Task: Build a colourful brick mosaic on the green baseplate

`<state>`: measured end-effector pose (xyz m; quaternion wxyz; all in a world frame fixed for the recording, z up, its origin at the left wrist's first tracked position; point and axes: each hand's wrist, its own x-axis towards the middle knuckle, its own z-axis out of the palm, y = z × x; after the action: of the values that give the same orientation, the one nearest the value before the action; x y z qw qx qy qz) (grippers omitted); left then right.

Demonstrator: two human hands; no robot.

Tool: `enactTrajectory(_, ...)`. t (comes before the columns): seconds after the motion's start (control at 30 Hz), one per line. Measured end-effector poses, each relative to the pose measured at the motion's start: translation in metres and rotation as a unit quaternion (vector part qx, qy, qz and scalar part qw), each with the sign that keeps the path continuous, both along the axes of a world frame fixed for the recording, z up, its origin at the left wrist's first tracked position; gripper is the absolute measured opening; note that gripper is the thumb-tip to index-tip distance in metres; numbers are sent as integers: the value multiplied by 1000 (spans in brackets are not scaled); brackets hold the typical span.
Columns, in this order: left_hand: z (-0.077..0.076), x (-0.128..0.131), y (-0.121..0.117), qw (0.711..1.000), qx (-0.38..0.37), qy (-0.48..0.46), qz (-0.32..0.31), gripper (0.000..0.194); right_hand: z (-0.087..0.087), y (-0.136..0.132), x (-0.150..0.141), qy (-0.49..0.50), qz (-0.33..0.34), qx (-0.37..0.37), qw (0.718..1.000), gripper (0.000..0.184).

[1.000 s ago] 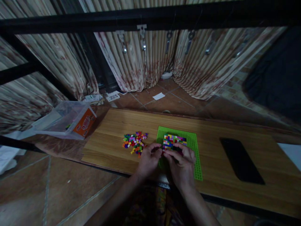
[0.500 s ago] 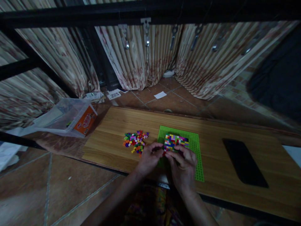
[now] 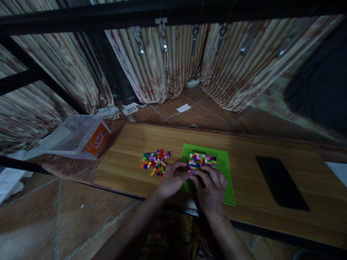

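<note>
At lower centre, your left hand [image 3: 172, 181] and right hand [image 3: 211, 189] curl by the multicoloured plastic-brick slab [image 3: 200, 160], hold unclear; probably light, stiff; pinch edges.

On the tabletop [image 3: 245, 180], at lower centre, lies the baseplate [image 3: 222, 169], with the brick block [image 3: 197, 159] on it. Loose bricks [image 3: 154, 161] lie left of the baseplate; the phone [image 3: 280, 183] lies at lower right. The box [image 3: 97, 140] sits at middle left, beside the tabletop's end; curtains [image 3: 151, 68] hang behind, across the top.
</note>
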<state>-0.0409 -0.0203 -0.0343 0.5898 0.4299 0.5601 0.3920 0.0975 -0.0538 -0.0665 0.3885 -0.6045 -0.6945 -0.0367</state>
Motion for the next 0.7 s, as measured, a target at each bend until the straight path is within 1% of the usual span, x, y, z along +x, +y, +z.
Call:
enactTrajectory(0.17, 8, 4, 7, 999, -27, 34, -15, 23, -1, 0, 2, -18, 2, -6, 1000, 17)
enactTrajectory(0.27, 6, 6, 10, 999, -30, 26, -6, 21, -1, 1, 2, -15, 6, -7, 1000, 18)
enactTrajectory(0.4, 0, 8, 10, 999, -36, -24, 14, 23, -1, 1, 3, -7, 10, -10, 1000, 17)
enactTrajectory(0.5, 0, 9, 10, 997, -55, -53, 23, 26, -2, 1, 4, -3, 12, -12, 1000, 16)
enactTrajectory(0.7, 1, 11, 10, 996, -77, -28, 29, 27, -3, 1, 6, -13, 20, 0, 1000, 17)
